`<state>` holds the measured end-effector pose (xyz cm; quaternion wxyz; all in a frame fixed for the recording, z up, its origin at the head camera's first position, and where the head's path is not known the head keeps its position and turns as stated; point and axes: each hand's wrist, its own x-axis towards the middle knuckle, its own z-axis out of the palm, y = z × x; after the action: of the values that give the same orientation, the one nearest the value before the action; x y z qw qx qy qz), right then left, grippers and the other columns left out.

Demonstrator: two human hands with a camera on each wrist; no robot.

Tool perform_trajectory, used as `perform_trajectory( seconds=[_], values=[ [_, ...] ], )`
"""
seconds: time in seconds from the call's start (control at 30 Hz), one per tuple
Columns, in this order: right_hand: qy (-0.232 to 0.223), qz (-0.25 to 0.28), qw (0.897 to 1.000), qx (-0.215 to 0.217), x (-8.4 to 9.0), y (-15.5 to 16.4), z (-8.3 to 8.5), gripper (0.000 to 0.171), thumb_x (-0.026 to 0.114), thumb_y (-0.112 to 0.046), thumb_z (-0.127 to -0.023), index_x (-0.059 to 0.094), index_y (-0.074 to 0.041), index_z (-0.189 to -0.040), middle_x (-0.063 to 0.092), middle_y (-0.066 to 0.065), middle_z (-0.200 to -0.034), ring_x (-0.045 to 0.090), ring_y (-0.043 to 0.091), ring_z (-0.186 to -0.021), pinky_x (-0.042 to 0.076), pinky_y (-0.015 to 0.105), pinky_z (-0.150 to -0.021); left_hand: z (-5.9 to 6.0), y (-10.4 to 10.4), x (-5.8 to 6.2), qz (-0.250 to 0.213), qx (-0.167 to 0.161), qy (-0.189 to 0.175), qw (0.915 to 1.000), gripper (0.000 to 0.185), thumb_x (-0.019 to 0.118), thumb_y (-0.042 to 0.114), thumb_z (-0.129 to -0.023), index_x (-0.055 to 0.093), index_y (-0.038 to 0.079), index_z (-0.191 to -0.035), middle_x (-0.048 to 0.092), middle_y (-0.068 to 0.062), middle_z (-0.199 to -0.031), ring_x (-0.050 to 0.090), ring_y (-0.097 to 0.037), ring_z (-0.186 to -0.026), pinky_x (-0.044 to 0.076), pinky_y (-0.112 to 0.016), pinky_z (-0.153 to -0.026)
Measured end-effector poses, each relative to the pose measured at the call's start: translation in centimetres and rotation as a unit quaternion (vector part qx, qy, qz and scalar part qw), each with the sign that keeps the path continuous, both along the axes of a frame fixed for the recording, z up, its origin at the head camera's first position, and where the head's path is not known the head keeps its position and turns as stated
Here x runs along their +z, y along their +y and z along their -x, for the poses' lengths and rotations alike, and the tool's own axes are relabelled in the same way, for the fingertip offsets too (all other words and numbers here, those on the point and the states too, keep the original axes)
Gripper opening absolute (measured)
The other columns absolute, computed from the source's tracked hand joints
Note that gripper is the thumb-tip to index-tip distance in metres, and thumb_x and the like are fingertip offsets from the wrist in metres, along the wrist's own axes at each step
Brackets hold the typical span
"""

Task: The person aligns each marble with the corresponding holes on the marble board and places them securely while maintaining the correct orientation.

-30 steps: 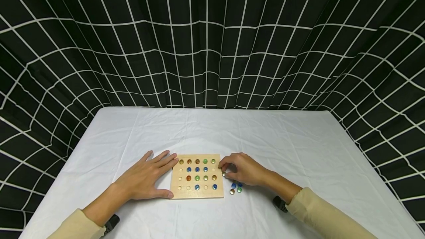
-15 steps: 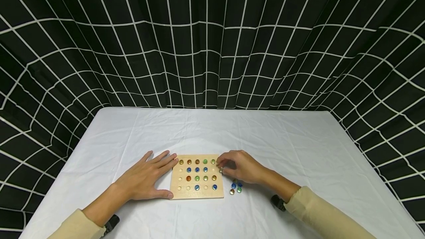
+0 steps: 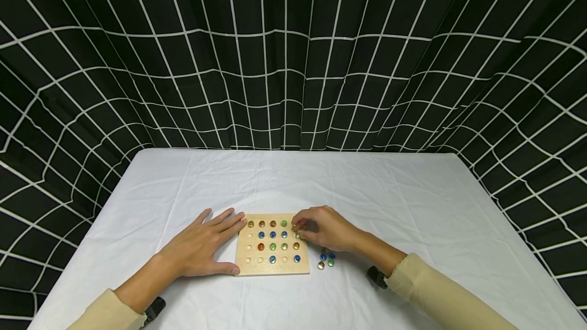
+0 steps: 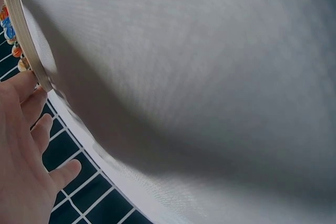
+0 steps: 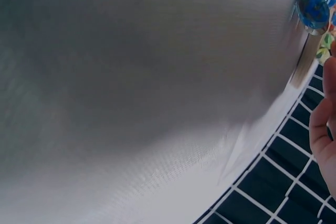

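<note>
A pale wooden board (image 3: 270, 271) with rows of round hollows lies on the table in the head view. Glass marbles, such as an orange one (image 3: 261, 246) and a blue one (image 3: 272, 259), fill many hollows; several in the left column and bottom row are bare. My left hand (image 3: 202, 246) lies spread at the board's left edge, fingertips and thumb touching it. Over the right end of the second row, my right hand (image 3: 327, 230) pinches a clear, yellowish marble (image 3: 297, 235) between thumb and fingers. The left wrist view shows the board's side (image 4: 26, 35) by the fingers.
Several loose marbles, including a green one (image 3: 331, 263) and a brown one (image 3: 321, 265), lie right of the board below my right hand. A white cloth (image 3: 293, 182) covers the table. Black curtain (image 3: 293, 65) with a white grid surrounds it.
My right hand has moved left and slightly away from me, carrying the marble from beside the board's right edge to over the second row's right end. The left hand stays put.
</note>
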<state>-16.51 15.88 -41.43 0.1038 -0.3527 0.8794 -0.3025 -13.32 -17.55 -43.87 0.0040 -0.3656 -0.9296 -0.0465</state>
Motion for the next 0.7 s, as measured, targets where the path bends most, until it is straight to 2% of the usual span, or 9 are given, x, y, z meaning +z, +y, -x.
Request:
perform_trajectory(
  seconds=[0.43,0.7],
  values=[
    [0.0,-0.011,1.0,0.001,-0.1,-0.4,0.1,0.024,0.076,-0.007,-0.087,0.071,-0.01,-0.111,0.074,-0.007,-0.098,0.066,0.003,-0.091,0.053,0.029,-0.086,0.0,0.0,-0.2,-0.003,-0.004,0.011,0.9999,0.101,0.046,0.085,-0.08,0.042,0.016,-0.153,0.038,-0.003,-0.158,0.032,-0.027,-0.146,0.025,-0.065,-0.112],
    [-0.013,0.029,0.999,0.002,0.4,0.6,0.2,0.023,0.074,-0.002,-0.088,0.071,-0.008,-0.109,0.074,-0.003,-0.098,0.064,0.006,-0.087,0.055,0.029,-0.078,0.0,0.0,-0.2,-0.002,-0.004,0.015,0.9999,0.101,0.045,0.085,-0.081,0.042,0.016,-0.153,0.039,-0.003,-0.158,0.032,-0.026,-0.147,0.025,-0.065,-0.112]
  ],
)
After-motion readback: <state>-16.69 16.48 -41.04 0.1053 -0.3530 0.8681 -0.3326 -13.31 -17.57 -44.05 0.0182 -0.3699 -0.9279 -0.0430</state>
